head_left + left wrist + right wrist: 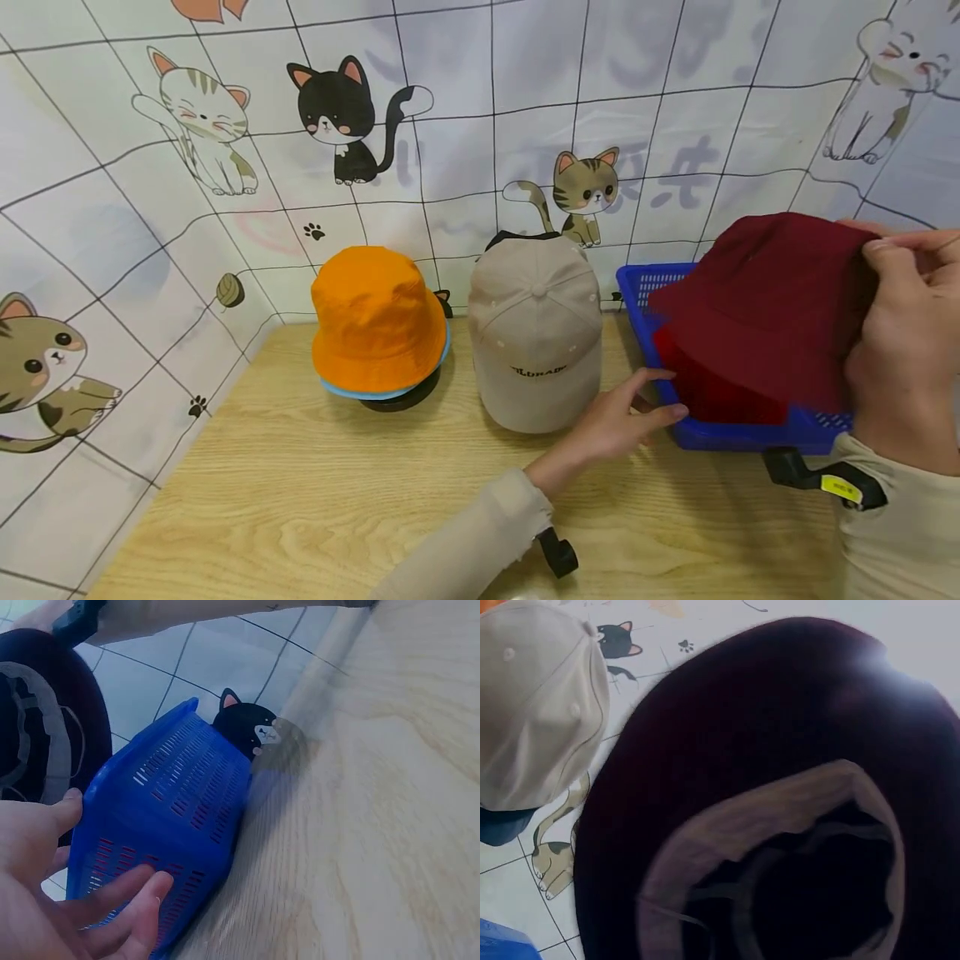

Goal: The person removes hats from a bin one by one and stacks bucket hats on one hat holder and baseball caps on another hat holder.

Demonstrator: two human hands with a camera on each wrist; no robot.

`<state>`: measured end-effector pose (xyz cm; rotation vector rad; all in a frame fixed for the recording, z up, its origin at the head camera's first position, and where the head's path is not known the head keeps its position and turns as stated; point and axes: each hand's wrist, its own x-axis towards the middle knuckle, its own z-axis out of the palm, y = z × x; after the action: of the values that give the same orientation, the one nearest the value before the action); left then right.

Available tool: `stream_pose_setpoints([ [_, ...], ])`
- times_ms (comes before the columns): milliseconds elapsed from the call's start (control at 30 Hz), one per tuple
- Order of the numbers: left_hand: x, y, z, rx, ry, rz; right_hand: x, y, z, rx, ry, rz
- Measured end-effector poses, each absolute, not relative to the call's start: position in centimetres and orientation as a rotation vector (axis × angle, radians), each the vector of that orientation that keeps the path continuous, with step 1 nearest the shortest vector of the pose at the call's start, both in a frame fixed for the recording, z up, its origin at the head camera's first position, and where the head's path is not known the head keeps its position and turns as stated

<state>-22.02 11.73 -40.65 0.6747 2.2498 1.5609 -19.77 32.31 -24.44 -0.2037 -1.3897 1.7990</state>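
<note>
My right hand pinches the brim of a maroon bucket hat and holds it tilted above a blue plastic basket. The hat's dark underside and pale inner band fill much of the right wrist view. Red fabric lies in the basket, partly covered by the hat. My left hand is at the basket's near left corner, fingers spread and loosely bent. In the left wrist view its thumb is close to the basket rim; whether it touches I cannot tell.
A beige baseball cap stands left of the basket, with something dark under it. Farther left, an orange bucket hat sits over a light blue brim and a dark one. The wooden table meets a wall covering with cartoon cats.
</note>
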Motion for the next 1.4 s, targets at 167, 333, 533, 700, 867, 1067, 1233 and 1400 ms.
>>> stream_pose_setpoints([
  [167, -22.0, 11.9, -40.8, 0.581, 2.144, 1.673, -18.3, 31.6, -24.4, -0.112, -1.933, 1.650],
  [333, -22.0, 12.2, -40.7, 0.495, 1.958, 1.784, -19.5, 34.2, -26.2, 0.095, -2.307, 1.426],
  [533, -22.2, 11.9, -40.4, 0.391, 1.788, 1.891, -18.9, 34.4, -26.1, 0.220, -2.513, 1.315],
  [700, -22.3, 11.6, -40.2, 0.330, 1.761, 2.044, -18.9, 35.4, -26.2, 0.236, -2.589, 1.268],
  [867, -22.6, 11.6, -40.4, 0.285, 1.668, 2.181, -18.8, 36.2, -26.3, 0.285, -2.678, 1.176],
  [1067, -22.8, 11.9, -40.5, 0.237, 1.421, 2.325, -19.1, 36.7, -26.5, 0.191, -2.512, 1.394],
  [1233, -22.9, 11.8, -40.3, 0.252, 1.318, 2.355, -20.1, 37.8, -27.5, -0.092, -2.400, 1.447],
  [1400, -22.9, 11.8, -40.2, 0.271, 1.239, 2.359, -21.9, 40.1, -29.7, -0.115, -2.575, 1.432],
])
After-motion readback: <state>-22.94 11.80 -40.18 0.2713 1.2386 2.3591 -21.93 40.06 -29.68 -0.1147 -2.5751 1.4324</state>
